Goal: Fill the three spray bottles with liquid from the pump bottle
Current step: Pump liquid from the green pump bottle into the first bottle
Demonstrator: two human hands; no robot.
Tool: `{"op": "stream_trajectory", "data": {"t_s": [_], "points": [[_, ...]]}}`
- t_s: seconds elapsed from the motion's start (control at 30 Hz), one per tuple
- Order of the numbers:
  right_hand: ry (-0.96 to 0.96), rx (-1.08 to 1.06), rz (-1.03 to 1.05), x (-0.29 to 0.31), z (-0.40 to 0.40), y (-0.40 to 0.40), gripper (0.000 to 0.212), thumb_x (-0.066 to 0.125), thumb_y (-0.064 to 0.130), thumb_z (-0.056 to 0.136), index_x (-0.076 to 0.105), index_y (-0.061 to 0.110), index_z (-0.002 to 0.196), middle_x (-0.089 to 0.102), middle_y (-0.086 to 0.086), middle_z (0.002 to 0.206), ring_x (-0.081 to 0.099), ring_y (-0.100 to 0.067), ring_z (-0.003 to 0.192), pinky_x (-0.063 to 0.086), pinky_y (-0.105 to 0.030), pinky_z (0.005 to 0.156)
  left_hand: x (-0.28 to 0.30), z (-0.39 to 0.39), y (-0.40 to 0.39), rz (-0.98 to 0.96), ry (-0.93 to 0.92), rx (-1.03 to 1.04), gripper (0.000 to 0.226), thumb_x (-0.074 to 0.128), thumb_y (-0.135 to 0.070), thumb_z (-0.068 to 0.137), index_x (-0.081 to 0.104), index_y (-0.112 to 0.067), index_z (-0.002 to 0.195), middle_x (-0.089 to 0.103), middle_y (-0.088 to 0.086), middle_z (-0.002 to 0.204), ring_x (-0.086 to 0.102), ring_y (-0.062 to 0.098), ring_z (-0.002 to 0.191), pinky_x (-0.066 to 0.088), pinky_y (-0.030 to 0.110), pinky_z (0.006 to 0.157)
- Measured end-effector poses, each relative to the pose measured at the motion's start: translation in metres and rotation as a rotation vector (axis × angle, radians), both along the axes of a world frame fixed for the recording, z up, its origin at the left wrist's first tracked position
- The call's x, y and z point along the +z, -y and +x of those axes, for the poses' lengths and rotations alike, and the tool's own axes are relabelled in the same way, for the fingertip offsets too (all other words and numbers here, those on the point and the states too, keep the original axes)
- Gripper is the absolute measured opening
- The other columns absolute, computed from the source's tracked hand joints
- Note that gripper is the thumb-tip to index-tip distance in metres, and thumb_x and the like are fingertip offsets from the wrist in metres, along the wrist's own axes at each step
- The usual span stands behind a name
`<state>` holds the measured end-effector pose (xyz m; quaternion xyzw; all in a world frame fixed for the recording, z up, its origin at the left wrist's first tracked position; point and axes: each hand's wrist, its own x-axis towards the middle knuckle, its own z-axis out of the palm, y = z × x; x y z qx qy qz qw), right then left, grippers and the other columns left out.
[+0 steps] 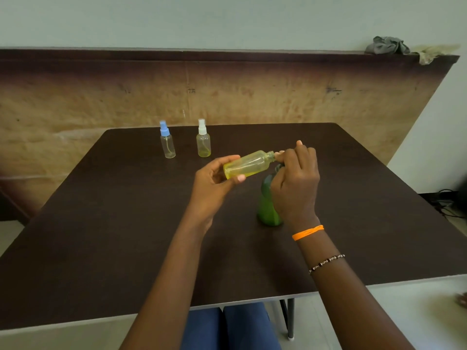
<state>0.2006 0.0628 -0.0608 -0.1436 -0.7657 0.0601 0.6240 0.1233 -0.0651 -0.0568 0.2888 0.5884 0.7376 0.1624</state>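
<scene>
A: Head view first. What is the left hand (214, 178) doing?

B: Near the middle of the frame it holds a small uncapped spray bottle (246, 164) on its side, fingers and thumb curled round the base end. The open neck points toward the right of the frame. A shallow pool of yellow liquid lies along the bottle's lower side.

A: And the right hand (294, 183)?

B: Just right of centre, its back to the camera. Its fingertips are bunched at the bottle's neck, over the top of the green pump bottle (269, 208). The palm side is hidden, so I cannot tell whether the fingers pinch or press anything.

A: Where does the pump bottle stand?

B: Upright on the dark brown table (126, 236), right of centre, directly below the right hand, which covers most of its head.

A: The other two bottles?

B: Both upright in the upper middle of the frame, toward the far edge of the table. The blue-capped spray bottle (167, 142) is on the left and looks almost clear; the white-capped spray bottle (203, 141) is just to its right, with a little yellow liquid at the bottom. They are near each other but not touching, well apart from the hands.

A: Anything else?

B: An orange band (307, 232) and a beaded bracelet (327, 263) on the right forearm, and a crumpled grey cloth (388, 45) on a ledge at upper right.
</scene>
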Motion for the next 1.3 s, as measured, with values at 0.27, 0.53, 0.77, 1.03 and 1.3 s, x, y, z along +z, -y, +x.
{"op": "stream_trajectory", "data": {"t_s": [0.27, 0.53, 0.77, 1.03, 1.3], "points": [[0.111, 0.08, -0.033, 0.02, 0.007, 0.004, 0.011, 0.048, 0.008, 0.074, 0.052, 0.001, 0.066, 0.05, -0.013, 0.07, 0.04, -0.025, 0.068, 0.036, -0.028, 0.064, 0.001, 0.004, 0.001, 0.021, 0.009, 0.003, 0.038, 0.068, 0.004, 0.077, 0.063, -0.019, 0.107, 0.068, -0.005, 0.101, 0.063, 0.003, 0.094, 0.05, 0.014, 0.077], [0.057, 0.064, 0.017, -0.001, 0.006, 0.003, 0.013, 0.049, 0.004, 0.072, 0.06, -0.003, 0.073, 0.054, -0.016, 0.072, 0.046, -0.029, 0.069, 0.047, -0.034, 0.083, -0.003, 0.003, 0.002, 0.001, 0.016, 0.01, 0.038, 0.069, 0.004, 0.076, 0.063, -0.02, 0.105, 0.068, -0.004, 0.101, 0.063, 0.005, 0.095, 0.05, 0.014, 0.076], [0.119, 0.096, 0.0, 0.016, 0.01, 0.005, 0.014, 0.047, 0.009, 0.073, 0.056, -0.001, 0.069, 0.052, -0.014, 0.071, 0.045, -0.029, 0.069, 0.038, -0.033, 0.061, 0.004, 0.004, 0.005, 0.003, 0.002, 0.007, 0.038, 0.069, 0.003, 0.076, 0.063, -0.02, 0.105, 0.068, -0.003, 0.102, 0.063, 0.006, 0.096, 0.05, 0.014, 0.078], [0.074, 0.054, 0.012, 0.005, 0.005, 0.004, 0.008, 0.048, -0.002, 0.07, 0.055, 0.0, 0.068, 0.05, -0.015, 0.07, 0.044, -0.028, 0.067, 0.037, -0.032, 0.058, 0.001, 0.002, 0.003, -0.008, 0.013, 0.012, 0.039, 0.069, 0.005, 0.076, 0.063, -0.021, 0.104, 0.067, -0.003, 0.102, 0.062, 0.008, 0.097, 0.05, 0.015, 0.079], [0.113, 0.075, -0.036, 0.023, 0.006, 0.006, 0.015, 0.043, 0.006, 0.075, 0.051, 0.002, 0.062, 0.05, -0.012, 0.066, 0.044, -0.026, 0.065, 0.032, -0.027, 0.057, 0.003, 0.001, 0.005, 0.006, 0.004, 0.011, 0.039, 0.07, 0.004, 0.075, 0.063, -0.023, 0.102, 0.068, -0.005, 0.1, 0.063, 0.006, 0.094, 0.05, 0.014, 0.077]]}}
